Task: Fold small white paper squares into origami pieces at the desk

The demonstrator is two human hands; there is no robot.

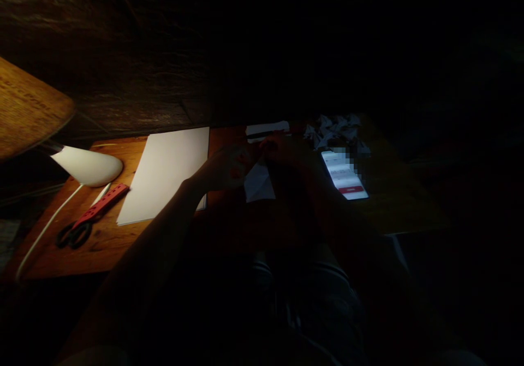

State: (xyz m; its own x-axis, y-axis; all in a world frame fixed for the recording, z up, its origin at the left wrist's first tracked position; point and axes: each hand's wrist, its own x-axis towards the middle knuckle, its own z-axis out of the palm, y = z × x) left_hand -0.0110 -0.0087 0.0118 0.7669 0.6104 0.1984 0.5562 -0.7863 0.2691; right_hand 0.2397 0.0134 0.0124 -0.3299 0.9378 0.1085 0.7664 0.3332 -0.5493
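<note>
The left hand point(229, 166) pinches the paper point(258, 184) at its far edge; the right hand point(282, 150) meets it there (grip lost in shadow), left of the phone point(344, 176).

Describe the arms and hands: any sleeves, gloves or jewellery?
Left hand and right hand are bare, no gloves. The left forearm shows no sleeve as far as it is lit. The right forearm is in deep shadow, so its cover cannot be told. No watch or ring shows in this dim light.
</note>
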